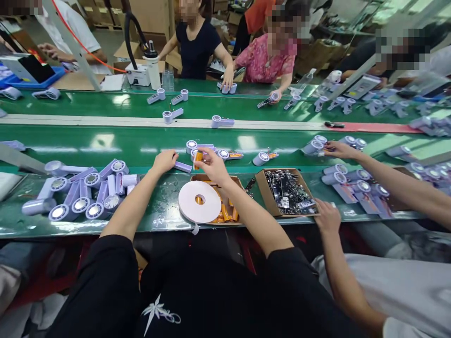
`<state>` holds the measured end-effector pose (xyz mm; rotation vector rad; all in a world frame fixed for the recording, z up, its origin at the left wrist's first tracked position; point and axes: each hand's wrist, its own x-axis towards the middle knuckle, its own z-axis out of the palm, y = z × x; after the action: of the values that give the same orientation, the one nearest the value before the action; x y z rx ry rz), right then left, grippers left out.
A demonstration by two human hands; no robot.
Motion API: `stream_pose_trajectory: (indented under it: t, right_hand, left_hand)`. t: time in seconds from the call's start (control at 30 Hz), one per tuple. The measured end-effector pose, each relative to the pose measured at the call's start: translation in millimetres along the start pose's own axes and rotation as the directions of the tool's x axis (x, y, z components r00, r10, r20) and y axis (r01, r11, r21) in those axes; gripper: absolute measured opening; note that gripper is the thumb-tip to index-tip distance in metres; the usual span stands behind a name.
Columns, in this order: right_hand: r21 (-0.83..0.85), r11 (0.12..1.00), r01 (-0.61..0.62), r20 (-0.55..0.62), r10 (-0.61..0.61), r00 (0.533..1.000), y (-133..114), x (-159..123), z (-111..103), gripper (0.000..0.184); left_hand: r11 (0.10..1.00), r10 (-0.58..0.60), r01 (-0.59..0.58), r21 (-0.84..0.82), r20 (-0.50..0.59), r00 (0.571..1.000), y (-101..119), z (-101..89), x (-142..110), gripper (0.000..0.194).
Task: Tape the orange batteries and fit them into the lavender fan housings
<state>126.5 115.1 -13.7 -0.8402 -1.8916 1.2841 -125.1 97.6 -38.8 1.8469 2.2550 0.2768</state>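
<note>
Between the fingers of my right hand (213, 166) is an orange cylindrical battery (198, 158), held upright above the bench edge. My left hand (165, 162) is closed with its fingertips pinched; what they hold, if anything, is too small to make out. Just right of those fingertips lies a pale purple handle piece (183, 167). Below my hands, a white roll of tape (190, 202) rests on a cardboard box (237, 181) of orange batteries. Purple handheld fans (223, 154) lie beyond my right hand, one showing an orange battery in its handle.
Many purple fans (81, 204) are piled on the left. A box of small black parts (287, 191) stands to the right, a co-worker's hand (327, 217) at its corner. Another hand (338, 149) touches fans farther right. Across the green conveyor (141, 136), people handle more fans.
</note>
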Motion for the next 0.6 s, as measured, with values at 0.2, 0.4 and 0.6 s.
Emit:
stream_pose_trajectory:
  t: [0.2,0.4,0.6]
  right_hand:
    - [-0.351,0.934,0.070,0.238,0.017,0.971,24.6,47.7,18.0,0.048]
    - [-0.305,0.950,0.070,0.177,-0.016,0.984,46.3,51.5,16.5,0.048]
    - [-0.491,0.862,0.124,0.210,-0.021,0.977,43.6,49.4,14.2,0.046]
  left_hand:
    - [0.999,-0.027,0.027,0.029,0.005,1.000,-2.0,3.4,2.9,0.041]
    - [1.000,0.003,-0.003,0.028,0.019,1.000,-2.8,6.5,3.6,0.043]
    - [0.999,0.023,-0.025,0.043,0.029,0.999,-1.8,5.3,4.5,0.043]
